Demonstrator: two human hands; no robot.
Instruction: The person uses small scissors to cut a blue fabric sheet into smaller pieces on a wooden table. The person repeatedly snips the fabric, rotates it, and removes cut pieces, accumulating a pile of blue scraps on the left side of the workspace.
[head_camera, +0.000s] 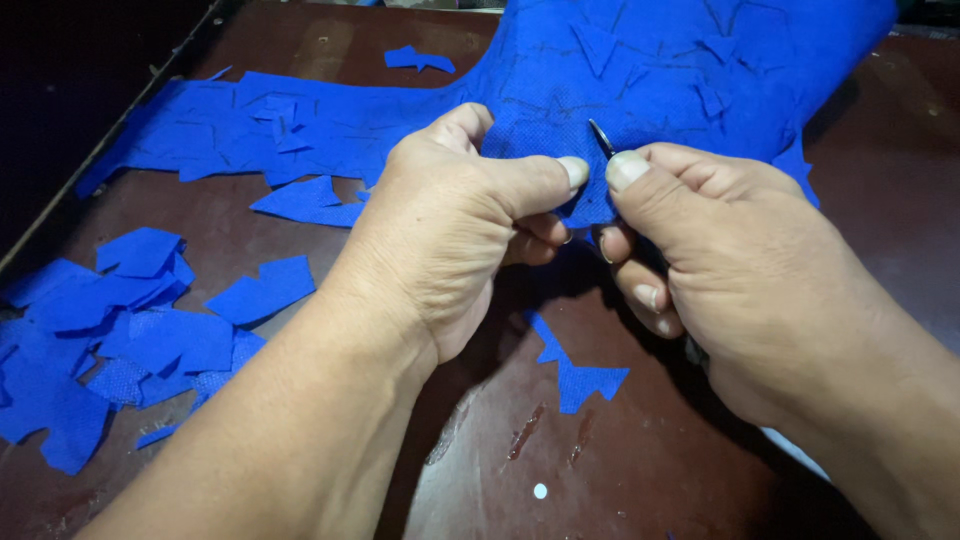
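Scraps (110, 330) of blue cloth lie left on the bench (640, 460). Left hand (450, 230) pinches the big blue cloth's (650, 70) edge. Right hand (740, 270) pinches a thin metal tool (601, 137), mostly hidden, only its tip showing.

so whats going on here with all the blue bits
A person is working on a large sheet of blue non-woven fabric spread over a dark brown table. The left hand pinches the sheet's near edge, while the right hand holds a small metal blade tip, probably scissors, against that edge. Cut blue fabric scraps lie piled at the left, and one jagged blue offcut sits on the table below the hands.
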